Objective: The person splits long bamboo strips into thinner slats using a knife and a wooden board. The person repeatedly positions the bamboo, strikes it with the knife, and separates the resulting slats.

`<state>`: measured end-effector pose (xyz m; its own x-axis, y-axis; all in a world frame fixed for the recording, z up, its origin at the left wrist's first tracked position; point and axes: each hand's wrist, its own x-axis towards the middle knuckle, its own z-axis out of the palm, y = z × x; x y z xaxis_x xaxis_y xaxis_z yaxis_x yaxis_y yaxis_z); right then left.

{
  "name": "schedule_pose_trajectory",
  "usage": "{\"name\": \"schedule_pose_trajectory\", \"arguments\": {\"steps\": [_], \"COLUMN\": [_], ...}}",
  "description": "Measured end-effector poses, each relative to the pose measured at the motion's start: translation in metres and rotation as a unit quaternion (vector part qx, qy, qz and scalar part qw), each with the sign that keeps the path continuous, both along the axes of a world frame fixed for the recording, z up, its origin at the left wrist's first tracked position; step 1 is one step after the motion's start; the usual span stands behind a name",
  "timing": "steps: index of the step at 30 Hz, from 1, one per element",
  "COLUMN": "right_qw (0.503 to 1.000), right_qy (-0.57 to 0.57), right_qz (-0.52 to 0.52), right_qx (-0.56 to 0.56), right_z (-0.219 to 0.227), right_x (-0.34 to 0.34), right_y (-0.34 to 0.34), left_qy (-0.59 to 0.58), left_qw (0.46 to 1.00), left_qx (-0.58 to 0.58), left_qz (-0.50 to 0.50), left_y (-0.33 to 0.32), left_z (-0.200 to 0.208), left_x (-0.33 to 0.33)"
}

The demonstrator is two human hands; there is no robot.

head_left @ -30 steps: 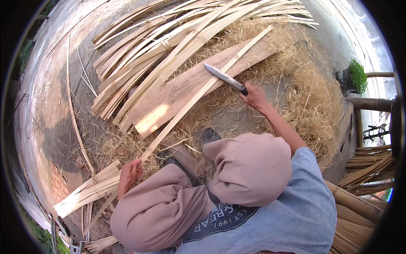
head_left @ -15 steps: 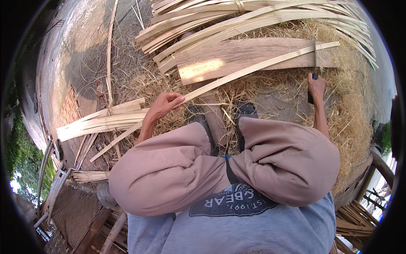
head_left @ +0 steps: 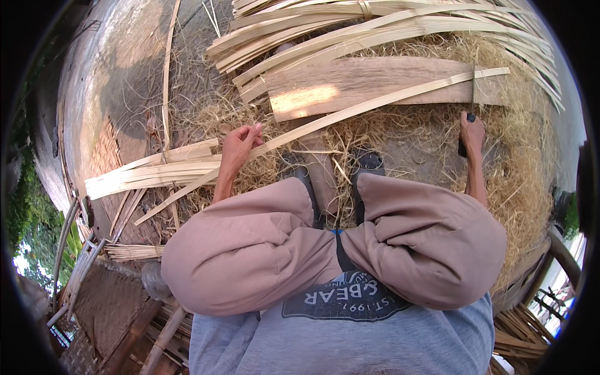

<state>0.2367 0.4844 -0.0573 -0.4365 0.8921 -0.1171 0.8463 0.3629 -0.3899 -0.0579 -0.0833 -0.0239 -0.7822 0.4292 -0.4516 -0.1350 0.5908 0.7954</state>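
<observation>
A long pale bamboo strip (head_left: 375,103) runs from the lower left across a flat wooden board (head_left: 369,81) to the upper right. My left hand (head_left: 240,147) grips the strip near its middle, left of my knees. My right hand (head_left: 472,131) holds the dark handle of a knife (head_left: 473,94), whose blade stands edge-on at the strip's far end on the board. My bent knees in tan trousers and two dark sandals fill the lower middle.
A fan of split bamboo strips (head_left: 387,25) lies beyond the board. A smaller bundle of strips (head_left: 150,175) rests at the left. Dry straw-like shavings (head_left: 525,169) cover the ground. More bamboo pieces (head_left: 519,337) stack at the lower right.
The view has swung and my left hand has moved up the strip to grip it. My right hand has brought the knife from mid-air down onto the strip's far end on the board.
</observation>
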Motion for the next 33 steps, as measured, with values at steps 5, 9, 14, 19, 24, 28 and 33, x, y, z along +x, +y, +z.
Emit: {"name": "schedule_pose_trajectory", "arguments": {"steps": [5, 9, 14, 19, 24, 28, 33], "right_qw": [1.000, 1.000, 1.000, 0.998, 0.995, 0.980, 0.925], "right_qy": [0.000, 0.009, -0.004, 0.013, 0.088, 0.082, 0.004], "right_qz": [-0.020, -0.015, -0.014, -0.047, -0.012, 0.140, 0.336], "right_qx": [0.003, -0.017, -0.003, -0.029, -0.052, -0.112, -0.175], "right_z": [-0.001, -0.002, -0.003, -0.005, 0.009, 0.026, 0.076], "right_x": [0.003, 0.000, -0.002, 0.006, -0.016, -0.032, -0.039], "right_y": [-0.001, -0.002, 0.003, 0.006, -0.042, -0.136, -0.252], "left_qy": [-0.075, -0.086, -0.089, -0.031, -0.205, 0.226, 0.340], "left_qw": [0.990, 0.991, 0.984, 0.994, 0.926, 0.926, 0.893], "left_qx": [-0.002, 0.034, 0.104, -0.040, -0.090, -0.114, -0.172], "left_qz": [-0.121, -0.094, 0.113, -0.097, -0.304, -0.278, -0.239], "left_y": [0.024, 0.015, 0.013, 0.037, 0.080, 0.098, 0.107], "left_z": [0.008, 0.001, -0.003, -0.008, 0.016, 0.014, 0.003], "left_x": [0.010, 0.013, 0.018, 0.023, 0.020, 0.055, 0.086]}}
